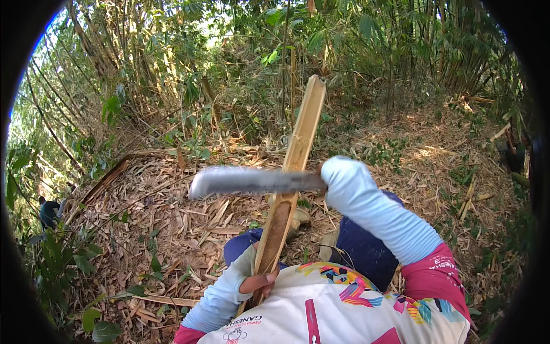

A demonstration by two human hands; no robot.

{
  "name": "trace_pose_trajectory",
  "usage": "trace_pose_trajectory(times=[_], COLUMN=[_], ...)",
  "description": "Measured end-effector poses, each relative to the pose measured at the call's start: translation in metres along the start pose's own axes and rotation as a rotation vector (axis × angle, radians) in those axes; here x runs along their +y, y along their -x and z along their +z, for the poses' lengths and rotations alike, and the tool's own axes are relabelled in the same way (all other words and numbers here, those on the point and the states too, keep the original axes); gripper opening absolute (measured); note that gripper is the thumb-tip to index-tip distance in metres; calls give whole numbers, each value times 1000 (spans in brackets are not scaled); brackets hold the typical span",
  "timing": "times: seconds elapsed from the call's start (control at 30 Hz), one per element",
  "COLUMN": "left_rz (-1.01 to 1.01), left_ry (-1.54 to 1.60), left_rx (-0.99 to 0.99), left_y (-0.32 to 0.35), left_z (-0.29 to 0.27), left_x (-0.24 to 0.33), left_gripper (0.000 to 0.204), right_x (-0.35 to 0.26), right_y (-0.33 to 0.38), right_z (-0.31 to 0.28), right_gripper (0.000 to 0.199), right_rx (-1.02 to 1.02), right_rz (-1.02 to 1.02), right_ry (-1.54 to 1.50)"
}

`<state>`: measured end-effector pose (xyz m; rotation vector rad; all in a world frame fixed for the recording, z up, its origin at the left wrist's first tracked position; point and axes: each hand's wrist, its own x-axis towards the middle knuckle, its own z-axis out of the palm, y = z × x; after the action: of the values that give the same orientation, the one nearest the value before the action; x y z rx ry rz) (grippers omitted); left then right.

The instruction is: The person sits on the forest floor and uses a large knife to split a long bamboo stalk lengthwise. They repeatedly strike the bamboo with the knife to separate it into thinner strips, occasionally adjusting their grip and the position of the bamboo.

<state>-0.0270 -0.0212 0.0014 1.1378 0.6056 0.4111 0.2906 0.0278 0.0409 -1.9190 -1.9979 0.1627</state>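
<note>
A long split length of bamboo [302, 139] slants up and away from my body, its hollow inner side facing up. Its lower part is wrapped by my left hand [262, 281], with the thumb across the front near my belly. My right hand [322, 174] is closed on the handle of a machete [243, 181], though the pale blue sleeve hides most of the fingers and the grip. The blade points left, crosses in front of the bamboo's middle and is smeared by motion. Whether it touches the bamboo, I cannot tell.
Dry bamboo leaves and chips [189, 229] cover the sloping ground. My bent legs in blue trousers [366, 246] flank the bamboo. Bamboo clumps [452, 51] and bushes stand behind. Another person [48, 212] is at the far left; cut poles [470, 195] lie at the right.
</note>
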Motion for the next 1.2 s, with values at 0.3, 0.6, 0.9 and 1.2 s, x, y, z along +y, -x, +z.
trace_pose_trajectory(times=[0.3, 0.6, 0.9, 1.2], left_rz=[-7, -37, -77, -73], left_ry=[17, 40, 41, 27], left_rx=[-48, -45, -75, -162], left_y=[2, 2, 2, -8], left_z=[-3, 6, 7, 6], left_x=[-12, -8, -6, -11], left_gripper=[53, 52, 52, 51], right_x=[-13, -1, 3, 23], right_y=[11, 17, 7, 22], right_z=[-9, -20, -38, -57], right_gripper=[13, 13, 16, 15], right_rx=[-189, -72, -228, 186], right_rz=[50, 88, 222, 171], right_ry=[90, 5, 106, 26])
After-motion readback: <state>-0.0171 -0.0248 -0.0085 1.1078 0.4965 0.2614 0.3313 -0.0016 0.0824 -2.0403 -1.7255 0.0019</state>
